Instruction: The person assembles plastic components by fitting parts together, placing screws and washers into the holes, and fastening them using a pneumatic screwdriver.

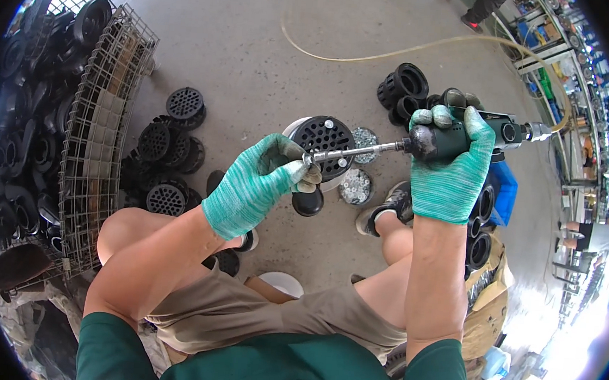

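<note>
My right hand [452, 173], in a green knit glove, is wrapped round a black air driver [431, 144] held level, its long metal shaft pointing left. At the shaft's end, my gloved left hand [249, 180] pinches the socket tip [309, 158] between thumb and fingers. Whether a small fastener sits in that pinch is hidden. Just beyond and below the shaft lies a round black perforated cover [316, 129] with bolts standing in it. Beside it are two round containers, one of small metal fasteners [366, 139], the other of washers or nuts [355, 186].
Stacked black grates [165, 199] lie on the floor at left, by a wire cage [100, 126] full of black parts. Black ring-shaped parts [404, 84] and a blue bin [504, 193] are at right. A yellowish air hose [399, 52] curves across the far floor to the driver.
</note>
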Motion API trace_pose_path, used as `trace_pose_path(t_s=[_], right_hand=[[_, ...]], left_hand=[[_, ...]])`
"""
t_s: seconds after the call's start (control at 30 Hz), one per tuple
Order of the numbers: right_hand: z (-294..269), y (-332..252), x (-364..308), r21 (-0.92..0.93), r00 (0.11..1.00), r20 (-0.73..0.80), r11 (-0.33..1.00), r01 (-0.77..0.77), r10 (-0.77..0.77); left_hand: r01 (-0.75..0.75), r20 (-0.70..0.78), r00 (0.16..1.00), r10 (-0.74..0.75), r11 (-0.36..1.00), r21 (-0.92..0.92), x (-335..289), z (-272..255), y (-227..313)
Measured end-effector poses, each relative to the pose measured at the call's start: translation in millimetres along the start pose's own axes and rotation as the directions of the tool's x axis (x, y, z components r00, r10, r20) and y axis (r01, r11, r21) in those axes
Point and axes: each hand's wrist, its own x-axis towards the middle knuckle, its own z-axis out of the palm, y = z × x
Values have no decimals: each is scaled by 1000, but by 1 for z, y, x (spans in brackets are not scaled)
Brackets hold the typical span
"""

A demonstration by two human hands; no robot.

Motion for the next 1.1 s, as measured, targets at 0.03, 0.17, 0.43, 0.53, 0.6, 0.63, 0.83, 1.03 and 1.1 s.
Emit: trace_pose_path(t_s=[0.03, 0.17, 0.43, 0.53, 0.6, 0.63, 0.83, 1.03, 1.1], right_hand=[[0, 0, 0, -3, 999, 32, 1000, -13, 13], [3, 11, 0, -6, 1000, -22, 1000, -14, 13], [-1, 16, -1, -12, 999, 52, 1000, 17, -17], [3, 17, -6, -60, 996, 27, 995, -81, 82], [3, 16, -8, -114, 988, 52, 984, -137, 144], [5, 18, -7, -117, 985, 62, 981, -154, 162], [-4, 46, 2, -168, 999, 42, 986, -19, 27], [-23, 76, 10, -354, 992, 119, 935, 9, 36], [-30, 82, 11, -362, 993, 106, 932, -5, 46]], left_hand=[[0, -1, 1000, 0, 1000, 0, 0, 0, 0], [0, -1, 1000, 0, 1000, -8, -1, -3, -1], [-25, -1, 1000, 25, 995, 96, 1, -11, -3], [-32, 11, 999, 31, 985, 167, 4, -17, -3], [-91, -42, 991, 128, 866, 492, 10, -24, -12], [-87, -42, 991, 124, 865, 495, 16, -27, -16], [-186, 96, 955, 282, 314, 931, 61, -36, -28], [-299, 285, 888, 361, -17, 954, 88, -54, -58], [-287, 305, 893, 332, -102, 952, 90, -56, -61]])
